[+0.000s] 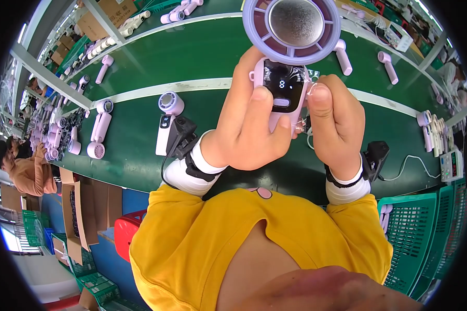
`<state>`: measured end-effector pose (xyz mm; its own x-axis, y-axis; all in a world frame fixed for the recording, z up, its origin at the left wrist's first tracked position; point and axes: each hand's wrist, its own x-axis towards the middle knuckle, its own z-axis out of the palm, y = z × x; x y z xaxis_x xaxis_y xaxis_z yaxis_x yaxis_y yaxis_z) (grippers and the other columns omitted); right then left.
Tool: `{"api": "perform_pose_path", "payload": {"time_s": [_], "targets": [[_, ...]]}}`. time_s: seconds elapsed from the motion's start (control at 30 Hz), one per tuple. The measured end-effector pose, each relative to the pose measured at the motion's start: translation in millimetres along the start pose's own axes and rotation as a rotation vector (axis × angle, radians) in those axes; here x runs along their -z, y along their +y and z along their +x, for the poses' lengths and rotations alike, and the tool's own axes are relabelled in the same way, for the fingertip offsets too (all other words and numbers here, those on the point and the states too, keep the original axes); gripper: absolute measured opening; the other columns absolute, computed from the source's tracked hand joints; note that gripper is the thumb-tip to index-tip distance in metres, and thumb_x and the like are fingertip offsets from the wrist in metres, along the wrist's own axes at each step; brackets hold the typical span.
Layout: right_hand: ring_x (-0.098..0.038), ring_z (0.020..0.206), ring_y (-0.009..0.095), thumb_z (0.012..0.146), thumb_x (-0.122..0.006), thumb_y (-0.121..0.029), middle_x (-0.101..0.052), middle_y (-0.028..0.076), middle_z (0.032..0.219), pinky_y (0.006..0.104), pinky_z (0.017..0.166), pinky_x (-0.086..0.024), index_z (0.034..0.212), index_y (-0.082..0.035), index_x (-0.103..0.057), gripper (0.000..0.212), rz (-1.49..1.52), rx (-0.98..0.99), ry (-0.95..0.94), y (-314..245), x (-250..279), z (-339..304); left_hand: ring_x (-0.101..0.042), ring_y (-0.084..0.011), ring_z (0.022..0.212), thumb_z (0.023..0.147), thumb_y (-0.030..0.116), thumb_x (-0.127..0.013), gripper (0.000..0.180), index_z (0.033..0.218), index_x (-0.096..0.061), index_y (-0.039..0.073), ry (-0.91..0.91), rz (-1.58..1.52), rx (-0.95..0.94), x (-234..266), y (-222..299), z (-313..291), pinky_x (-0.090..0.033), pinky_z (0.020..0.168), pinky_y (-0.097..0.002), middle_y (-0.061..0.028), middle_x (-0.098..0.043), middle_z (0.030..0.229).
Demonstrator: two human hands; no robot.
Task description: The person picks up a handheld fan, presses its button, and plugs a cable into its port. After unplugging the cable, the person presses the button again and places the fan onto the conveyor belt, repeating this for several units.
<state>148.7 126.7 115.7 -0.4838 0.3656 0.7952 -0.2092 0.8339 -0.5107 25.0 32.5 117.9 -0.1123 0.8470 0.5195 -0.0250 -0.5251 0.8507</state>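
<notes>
A pink-and-lilac handheld fan is held upright in front of me, its round lilac grille at the top and a lit black display on the body. My left hand is closed around the body, with the thumb on the display's left edge. On the other side, my right hand pinches a crinkled clear film at the fan's right edge. A white cable hangs partly hidden behind the right hand. Left of my left wrist, a white fan with a lilac head lies on the green bench.
Several fans lie along the bench's left side, with more at the right end beside a white meter box. A green crate stands at lower right; a red stool and open carton are at lower left. A co-worker works at far left.
</notes>
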Motion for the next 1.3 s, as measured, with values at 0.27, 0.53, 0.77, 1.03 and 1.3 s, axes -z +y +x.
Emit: {"api": "perform_pose_path", "payload": {"time_s": [0.27,0.53,0.77,1.03,1.3], "targets": [[-0.049,0.043,0.017,0.090,-0.044,-0.022,-0.047,0.003,0.052,0.0258,0.040,-0.034,0.068,-0.003,-0.050,0.030,-0.020,0.038,-0.020,3.1,1.5,2.1,-0.055,-0.0190,0.067,0.080,0.010,-0.046,0.049,0.123,-0.026,-0.005,0.098,-0.088,-0.095,-4.6,-11.6,0.5,-0.046,0.060,-0.0282,-0.0184,-0.051,0.097],[-0.043,0.048,0.013,0.090,-0.045,-0.020,-0.047,0.003,0.058,0.0237,0.045,-0.034,0.076,0.000,-0.054,0.027,-0.064,0.113,0.103,3.8,15.9,1.3,-0.053,-0.0187,0.072,0.080,0.016,-0.052,0.048,0.120,-0.029,0.000,0.143,-0.305,-0.085,3.0,-1.3,-8.0,-0.045,0.062,-0.0294,-0.0135,-0.049,0.094],[-0.038,0.053,0.007,0.091,-0.044,-0.018,-0.044,0.001,0.060,0.0199,0.050,-0.033,0.076,0.002,-0.054,0.027,0.091,0.056,0.355,-1.0,24.2,-2.8,-0.049,-0.0212,0.071,0.081,0.032,-0.052,0.043,0.111,-0.037,0.004,0.508,-0.187,-0.341,-12.7,51.8,-57.5,-0.041,0.063,-0.0327,-0.0082,-0.047,0.094],[-0.036,0.054,0.009,0.091,-0.039,-0.018,-0.042,0.003,0.062,0.0222,0.052,-0.030,0.077,0.001,-0.051,0.027,0.116,0.137,0.512,10.3,36.4,-4.0,-0.052,-0.0199,0.074,0.082,0.031,-0.050,0.039,0.109,-0.042,0.004,0.254,-0.130,-0.773,14.3,20.1,-56.3,-0.045,0.066,-0.0333,-0.0108,-0.048,0.102],[-0.022,0.049,0.010,0.089,-0.034,-0.024,-0.029,0.001,0.056,0.0265,0.048,-0.019,0.066,-0.003,-0.043,0.032,0.331,0.266,0.601,-2.7,98.1,-9.8,-0.057,-0.0170,0.069,0.068,0.002,-0.059,0.023,0.088,-0.051,-0.006,0.278,-0.027,0.392,101.7,-142.9,81.1,-0.045,0.062,-0.0272,-0.0105,-0.057,0.079]]}}
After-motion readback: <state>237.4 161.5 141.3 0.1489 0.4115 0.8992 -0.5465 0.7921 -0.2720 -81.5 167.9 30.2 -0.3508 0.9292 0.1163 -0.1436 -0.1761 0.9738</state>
